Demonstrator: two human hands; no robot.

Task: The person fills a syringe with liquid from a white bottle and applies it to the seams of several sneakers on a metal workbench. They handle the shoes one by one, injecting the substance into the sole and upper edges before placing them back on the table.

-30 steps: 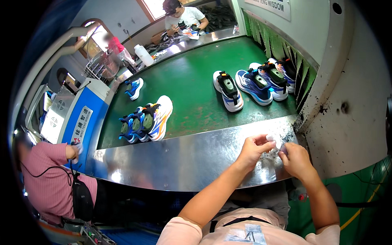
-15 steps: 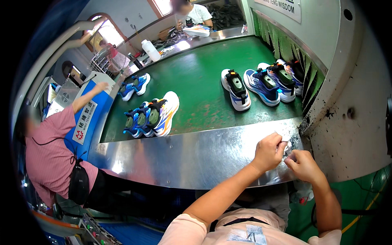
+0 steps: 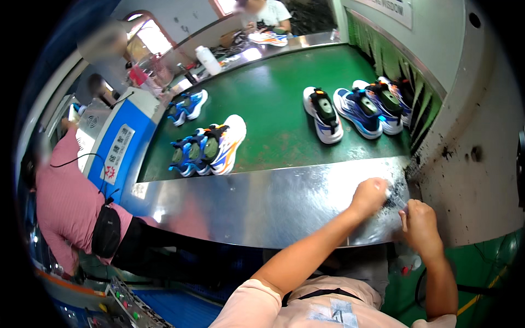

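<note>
We keep both hands at the right end of the steel plate (image 3: 262, 202), the landmark here, where dark smudges mark its surface. Since a second ago they have slid further toward that corner, so the rubbing has moved along rather than ended. Our left hand (image 3: 371, 195) is curled shut, pinching a small pale scrap (image 3: 389, 192) against the plate. Our right hand (image 3: 420, 221) is closed just beside it, at the plate's near edge; what it grips we cannot tell. Beyond the plate, sneakers (image 3: 210, 146) ride the green belt (image 3: 273, 82). A person in pink (image 3: 65, 202) leans at the plate's left.
</note>
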